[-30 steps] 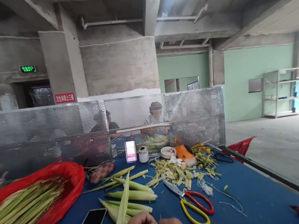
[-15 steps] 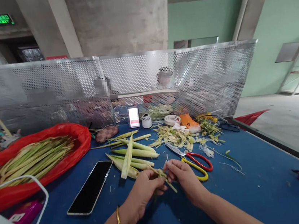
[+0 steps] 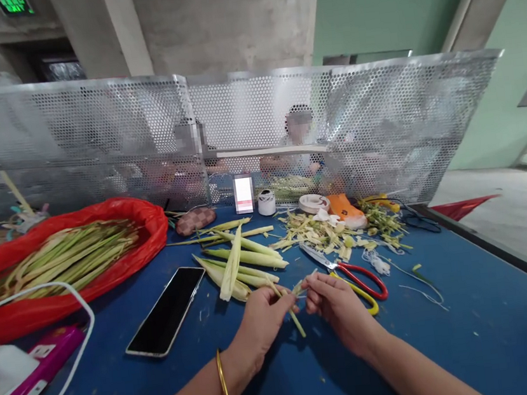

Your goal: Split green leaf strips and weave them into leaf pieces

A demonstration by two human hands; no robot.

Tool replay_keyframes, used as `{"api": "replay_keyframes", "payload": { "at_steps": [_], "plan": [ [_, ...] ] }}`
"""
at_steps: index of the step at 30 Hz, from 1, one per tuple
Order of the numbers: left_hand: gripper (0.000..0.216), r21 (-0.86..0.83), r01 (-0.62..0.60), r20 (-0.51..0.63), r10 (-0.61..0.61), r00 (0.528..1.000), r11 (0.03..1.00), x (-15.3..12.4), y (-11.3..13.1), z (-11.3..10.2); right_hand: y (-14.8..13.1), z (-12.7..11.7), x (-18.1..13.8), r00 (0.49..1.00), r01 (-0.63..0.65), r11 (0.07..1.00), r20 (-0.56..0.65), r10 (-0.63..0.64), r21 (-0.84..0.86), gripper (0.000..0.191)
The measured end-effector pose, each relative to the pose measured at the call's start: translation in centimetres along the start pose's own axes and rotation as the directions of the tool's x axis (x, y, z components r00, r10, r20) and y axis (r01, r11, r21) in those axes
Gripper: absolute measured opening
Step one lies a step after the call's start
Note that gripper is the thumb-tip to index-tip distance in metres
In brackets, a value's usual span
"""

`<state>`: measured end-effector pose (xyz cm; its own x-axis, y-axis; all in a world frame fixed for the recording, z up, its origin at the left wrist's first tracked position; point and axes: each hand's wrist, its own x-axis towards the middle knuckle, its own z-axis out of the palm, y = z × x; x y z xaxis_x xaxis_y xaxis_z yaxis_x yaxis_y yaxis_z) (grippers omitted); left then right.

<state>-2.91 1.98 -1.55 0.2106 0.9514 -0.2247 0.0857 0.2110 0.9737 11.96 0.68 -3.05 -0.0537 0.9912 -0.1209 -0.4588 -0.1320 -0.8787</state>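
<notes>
My left hand [image 3: 263, 318], with a gold bangle at the wrist, is closed on a thin green plant stalk [image 3: 299, 326], whose lower end sticks out below the fingers. My right hand [image 3: 341, 306] is pinched close beside it, on a thin pale strand [image 3: 300, 295] that runs toward the stalk. The fingers hide where strand and stalk meet. Scissors [image 3: 362, 278] with one red and one yellow handle lie just beyond my right hand. Several pale green husk leaves [image 3: 232, 268] lie in a pile beyond my left hand.
A red bag [image 3: 152, 233] of long stalks and a black-screened phone [image 3: 167, 312] are at left, near a purple power strip [image 3: 47, 358]. Plant scraps [image 3: 316, 232], a tape roll [image 3: 315, 203] and loose white thread [image 3: 376, 262] lie farther back. A perforated metal screen [image 3: 253, 109] separates people opposite.
My hands have drawn slightly apart, and the stalk in my left hand now points more steeply down. The whole view has shifted, with the table scene appearing higher and farther right.
</notes>
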Motion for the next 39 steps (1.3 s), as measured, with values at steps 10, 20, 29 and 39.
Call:
{"api": "replay_keyframes", "payload": {
  "at_steps": [10, 20, 29, 39],
  "plan": [
    [0.012, 0.09, 0.087, -0.109, -0.077, 0.991, 0.992, 0.2, 0.6, -1.0, -4.1, -4.3, 2.4, 0.944, 0.125, 0.931, -0.248, -0.218, -0.343, 0.048],
    [0.022, -0.075, 0.11, -0.167, -0.121, 0.979, 0.991, 0.2, 1.3, -1.7, -4.8, -7.3, 1.6, 0.981, -0.116, -0.335, -0.056, -0.184, -0.935, 0.046],
    [0.03, -0.191, 0.135, -0.098, -0.156, 0.983, 0.972, 0.6, 0.8, -2.0, -6.4, -8.4, 1.8, 0.98, -0.159, -0.263, -0.12, -0.158, -0.952, 0.068],
    [0.026, -0.25, 0.149, -0.079, -0.174, 0.982, 0.957, 0.9, 1.0, -2.4, -7.3, -6.4, -0.6, 0.995, -0.037, 0.825, -0.098, -0.023, -0.564, 0.071]
  ]
}}
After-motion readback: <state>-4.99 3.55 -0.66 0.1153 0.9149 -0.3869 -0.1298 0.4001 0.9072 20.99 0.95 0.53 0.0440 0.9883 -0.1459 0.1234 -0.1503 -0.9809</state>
